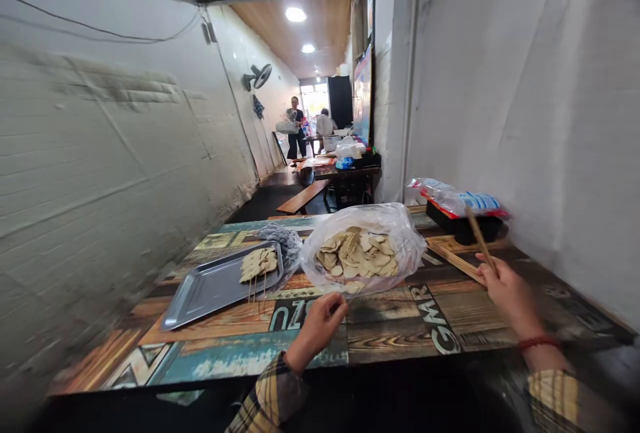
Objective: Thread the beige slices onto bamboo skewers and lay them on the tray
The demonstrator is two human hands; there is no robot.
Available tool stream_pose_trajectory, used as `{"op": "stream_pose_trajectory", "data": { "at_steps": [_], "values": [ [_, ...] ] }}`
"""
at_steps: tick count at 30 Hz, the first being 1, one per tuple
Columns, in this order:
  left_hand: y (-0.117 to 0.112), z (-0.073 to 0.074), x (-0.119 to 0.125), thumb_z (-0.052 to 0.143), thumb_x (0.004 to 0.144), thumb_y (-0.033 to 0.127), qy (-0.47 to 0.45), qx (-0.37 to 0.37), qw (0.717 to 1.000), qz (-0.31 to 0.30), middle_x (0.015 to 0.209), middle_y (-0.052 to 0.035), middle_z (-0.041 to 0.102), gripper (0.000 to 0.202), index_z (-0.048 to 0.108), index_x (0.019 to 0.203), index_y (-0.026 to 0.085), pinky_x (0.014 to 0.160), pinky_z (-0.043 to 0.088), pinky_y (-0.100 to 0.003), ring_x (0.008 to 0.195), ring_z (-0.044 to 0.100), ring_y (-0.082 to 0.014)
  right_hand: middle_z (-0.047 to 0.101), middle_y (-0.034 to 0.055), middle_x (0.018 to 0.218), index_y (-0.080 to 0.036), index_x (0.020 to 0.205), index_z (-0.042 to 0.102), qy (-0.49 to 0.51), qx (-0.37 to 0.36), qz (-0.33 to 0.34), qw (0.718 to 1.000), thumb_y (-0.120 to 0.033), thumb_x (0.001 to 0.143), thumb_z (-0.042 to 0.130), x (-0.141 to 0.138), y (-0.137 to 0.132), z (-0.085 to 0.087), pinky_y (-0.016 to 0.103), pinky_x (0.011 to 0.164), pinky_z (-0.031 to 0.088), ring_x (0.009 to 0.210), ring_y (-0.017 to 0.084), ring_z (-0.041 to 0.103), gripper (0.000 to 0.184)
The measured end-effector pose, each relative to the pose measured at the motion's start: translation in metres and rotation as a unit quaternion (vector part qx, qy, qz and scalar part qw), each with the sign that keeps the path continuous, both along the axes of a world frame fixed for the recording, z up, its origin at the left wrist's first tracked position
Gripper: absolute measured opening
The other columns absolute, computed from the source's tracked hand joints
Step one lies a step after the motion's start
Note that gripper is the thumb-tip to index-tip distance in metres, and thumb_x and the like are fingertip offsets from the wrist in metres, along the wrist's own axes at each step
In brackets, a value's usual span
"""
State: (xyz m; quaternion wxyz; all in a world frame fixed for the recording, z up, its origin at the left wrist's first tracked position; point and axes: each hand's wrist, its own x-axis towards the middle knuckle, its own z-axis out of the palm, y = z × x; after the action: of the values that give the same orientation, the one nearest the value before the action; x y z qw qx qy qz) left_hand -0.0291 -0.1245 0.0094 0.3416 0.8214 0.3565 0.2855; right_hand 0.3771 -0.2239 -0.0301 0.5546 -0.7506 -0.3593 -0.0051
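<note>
My left hand (pixel 324 321) is closed in a pinch at the table's near side, in front of an open clear plastic bag (pixel 311 256). A thin skewer (pixel 367 284) seems to run from its fingertips toward the bag. Pale, flat slices (pixel 357 253) of food fill the bag. At the right, my right hand (pixel 507 289) is closed around a light wooden stick (pixel 480 236), blurred and pointing up. Beside that hand lies a bundle of wooden skewers (pixel 455 259). A grey metal tray (pixel 210 293) at left bears several skewers threaded with slices (pixel 259 263).
A black container (pixel 463 226) with plastic packaging (pixel 470 201) on top stands by the right wall. Crumpled plastic (pixel 280 236) lies beside the tray. Farther back are a wooden bench (pixel 304 197), a cluttered table (pixel 340 170) and a standing person (pixel 296 129) holding something pale.
</note>
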Motion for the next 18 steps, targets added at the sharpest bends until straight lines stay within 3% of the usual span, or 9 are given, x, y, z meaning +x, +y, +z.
{"op": "stream_pose_trajectory", "data": {
  "at_steps": [3, 6, 9, 12, 15, 17, 18],
  "values": [
    [-0.001, -0.001, 0.002, 0.05, 0.087, 0.028, 0.006, 0.011, 1.0, 0.0, 0.066, 0.0013, 0.053, 0.022, 0.052, 0.067, 0.019, 0.064, 0.034, -0.026, 0.066, 0.046, -0.0143, 0.074, 0.0119, 0.087, -0.02, 0.099, 0.076, -0.082, -0.09, 0.027, 0.992, -0.032, 0.081, 0.053, 0.024, 0.008, -0.027, 0.043, 0.076, 0.053, 0.082, 0.03, 0.069, 0.031],
    [-0.002, -0.004, 0.004, 0.052, 0.085, 0.025, 0.014, 0.015, 1.0, -0.016, 0.066, 0.0008, 0.054, 0.02, 0.054, 0.067, 0.019, 0.063, 0.033, -0.026, 0.066, 0.046, -0.014, 0.073, 0.0109, 0.085, -0.023, 0.097, 0.078, -0.211, -0.18, -0.007, 0.961, -0.022, 0.08, 0.05, 0.031, 0.01, -0.057, 0.043, 0.075, 0.052, 0.079, 0.029, 0.068, 0.033],
    [0.002, -0.007, 0.004, 0.051, 0.085, 0.023, 0.018, 0.021, 0.999, -0.026, 0.066, 0.0004, 0.055, 0.019, 0.054, 0.067, 0.019, 0.063, 0.033, -0.026, 0.065, 0.046, -0.0141, 0.073, 0.0136, 0.097, -0.022, 0.102, 0.078, -0.298, -0.202, -0.047, 0.932, -0.021, 0.086, 0.047, 0.027, 0.005, -0.072, 0.046, 0.077, 0.053, 0.085, 0.031, 0.068, 0.035],
    [0.006, -0.007, 0.004, 0.051, 0.086, 0.022, 0.033, 0.034, 0.998, -0.033, 0.068, -0.0001, 0.056, 0.019, 0.054, 0.067, 0.019, 0.063, 0.033, -0.026, 0.066, 0.048, -0.0145, 0.07, 0.0183, 0.111, -0.014, 0.115, 0.073, -0.306, -0.16, -0.064, 0.936, -0.023, 0.091, 0.043, 0.016, 0.003, -0.059, 0.048, 0.088, 0.053, 0.102, 0.033, 0.066, 0.039],
    [0.007, -0.001, 0.008, 0.051, 0.086, 0.018, 0.057, 0.046, 0.996, -0.057, 0.07, -0.0008, 0.058, 0.018, 0.056, 0.069, 0.019, 0.064, 0.034, -0.026, 0.068, 0.051, -0.0149, 0.069, 0.0181, 0.115, -0.014, 0.12, 0.069, -0.281, -0.051, -0.064, 0.956, -0.029, 0.094, 0.044, -0.011, 0.006, -0.024, 0.05, 0.098, 0.052, 0.109, 0.032, 0.064, 0.039],
    [0.006, 0.006, 0.015, 0.051, 0.086, 0.016, 0.072, 0.056, 0.992, -0.091, 0.071, -0.0013, 0.059, 0.019, 0.057, 0.069, 0.019, 0.066, 0.035, -0.026, 0.07, 0.052, -0.0151, 0.07, 0.0154, 0.115, -0.018, 0.118, 0.069, -0.291, 0.005, -0.008, 0.957, -0.032, 0.097, 0.045, -0.041, 0.008, 0.002, 0.049, 0.099, 0.051, 0.109, 0.03, 0.065, 0.035],
    [0.006, 0.009, 0.019, 0.051, 0.087, 0.015, 0.08, 0.063, 0.989, -0.109, 0.072, -0.0016, 0.059, 0.02, 0.058, 0.069, 0.02, 0.066, 0.035, -0.026, 0.07, 0.052, -0.0152, 0.071, 0.0136, 0.114, -0.02, 0.117, 0.069, -0.302, 0.018, 0.054, 0.951, -0.032, 0.099, 0.045, -0.059, 0.009, 0.014, 0.047, 0.098, 0.052, 0.108, 0.029, 0.066, 0.032]
  ]
}}
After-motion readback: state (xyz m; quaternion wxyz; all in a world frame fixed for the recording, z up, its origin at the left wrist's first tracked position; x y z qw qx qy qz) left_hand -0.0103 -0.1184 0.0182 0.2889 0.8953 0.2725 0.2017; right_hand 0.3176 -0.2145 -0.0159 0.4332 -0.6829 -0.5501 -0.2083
